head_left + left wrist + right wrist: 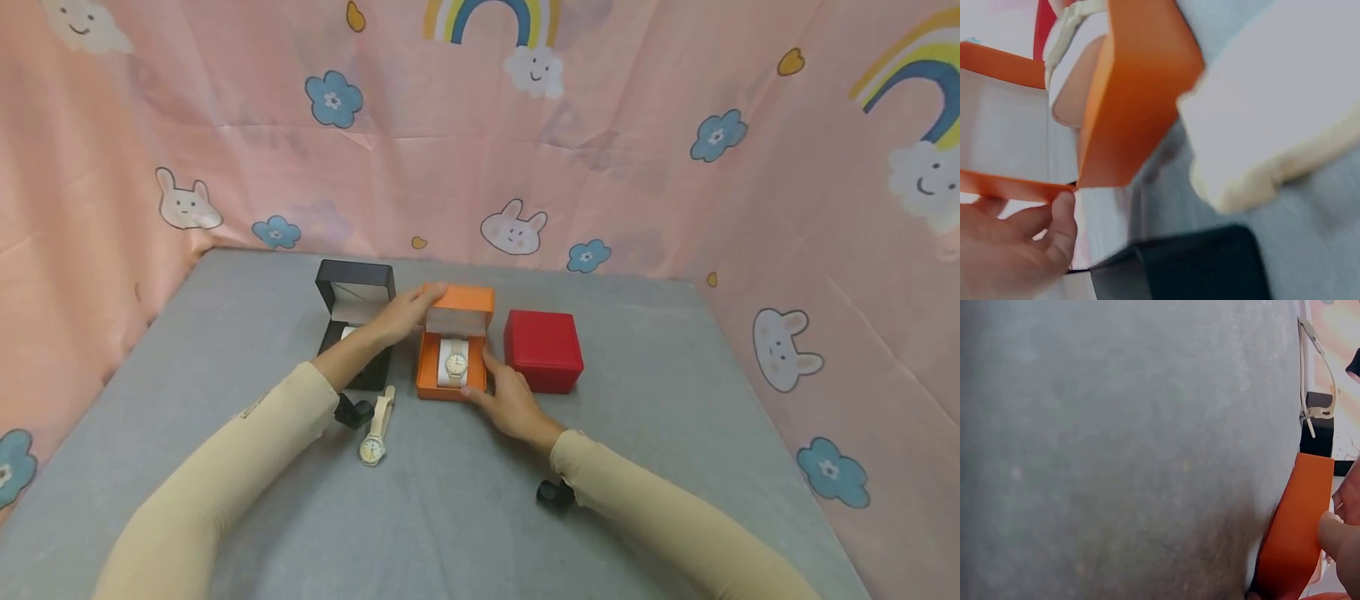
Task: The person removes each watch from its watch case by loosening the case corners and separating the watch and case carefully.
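perhaps a slipped watch is being risked by tilting, orange lid being pinched by left hand, base gripped by right hand.

I saw cream sleeves, long and close-fitting, a small dark marking on the left one, and a little black device at each wrist.

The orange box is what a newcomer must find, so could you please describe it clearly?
Look toward the back of the grey table, between the black box and the red box. The orange box stands there with its lid up, the left hand at that lid and the right hand at its front corner. Its bright orange colour sets it apart from both neighbours.
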`<state>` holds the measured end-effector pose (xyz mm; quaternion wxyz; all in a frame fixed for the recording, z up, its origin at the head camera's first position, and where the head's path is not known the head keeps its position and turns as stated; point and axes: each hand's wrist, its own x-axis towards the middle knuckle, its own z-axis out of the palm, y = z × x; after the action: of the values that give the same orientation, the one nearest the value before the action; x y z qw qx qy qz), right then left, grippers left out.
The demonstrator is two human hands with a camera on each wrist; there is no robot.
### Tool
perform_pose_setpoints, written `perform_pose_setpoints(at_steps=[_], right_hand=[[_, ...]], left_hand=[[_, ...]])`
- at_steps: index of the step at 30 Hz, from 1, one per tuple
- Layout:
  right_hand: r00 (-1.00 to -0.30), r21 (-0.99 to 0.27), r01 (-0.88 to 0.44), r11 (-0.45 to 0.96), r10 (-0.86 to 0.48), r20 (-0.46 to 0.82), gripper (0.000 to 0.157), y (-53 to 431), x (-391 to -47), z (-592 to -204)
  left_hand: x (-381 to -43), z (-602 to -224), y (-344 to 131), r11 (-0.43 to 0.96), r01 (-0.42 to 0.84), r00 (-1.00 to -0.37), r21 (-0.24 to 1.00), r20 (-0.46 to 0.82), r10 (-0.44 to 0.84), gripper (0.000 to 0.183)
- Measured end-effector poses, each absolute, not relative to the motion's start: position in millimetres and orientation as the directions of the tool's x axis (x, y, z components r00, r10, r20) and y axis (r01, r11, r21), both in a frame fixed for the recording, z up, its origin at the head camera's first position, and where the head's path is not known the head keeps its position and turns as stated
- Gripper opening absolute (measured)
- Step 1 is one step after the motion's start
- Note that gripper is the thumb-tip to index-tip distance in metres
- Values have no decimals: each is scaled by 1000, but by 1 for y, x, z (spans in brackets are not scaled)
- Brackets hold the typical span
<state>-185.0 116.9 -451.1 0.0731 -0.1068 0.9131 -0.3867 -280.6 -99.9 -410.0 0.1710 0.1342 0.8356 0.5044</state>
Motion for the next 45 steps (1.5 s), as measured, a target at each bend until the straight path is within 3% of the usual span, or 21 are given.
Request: perform_pose_setpoints(at_steps=[8,19,27,33,37,45], right_hand=[[-966,-735,-110,669,-246,-79,86,113,-184,-450],[-966,-750,-112,652,-250,-73,86,116,-181,-452],[-957,-745,-122,656,-276,-87,84,117,-179,-453],[-955,-745,-158,648,-293,-53,82,117,-178,-451],[-957,-749,-155,645,-287,-49,82,115,-179,-449],[-966,-738,-106,666,-244,-81,83,116,-178,-449]], left_hand=[[-281,-404,-96,403,-149,-915,903,-281,289,83],[-275,-407,-102,312,-178,-893,933,-287,348,79],[-256,-407,-120,398,-106,-906,911,-253,339,72],[-241,-404,-135,404,39,-934,914,-111,341,60],[-235,-402,-142,407,133,-921,904,-39,388,51],[-224,-402,-140,429,214,-881,878,-17,472,44]])
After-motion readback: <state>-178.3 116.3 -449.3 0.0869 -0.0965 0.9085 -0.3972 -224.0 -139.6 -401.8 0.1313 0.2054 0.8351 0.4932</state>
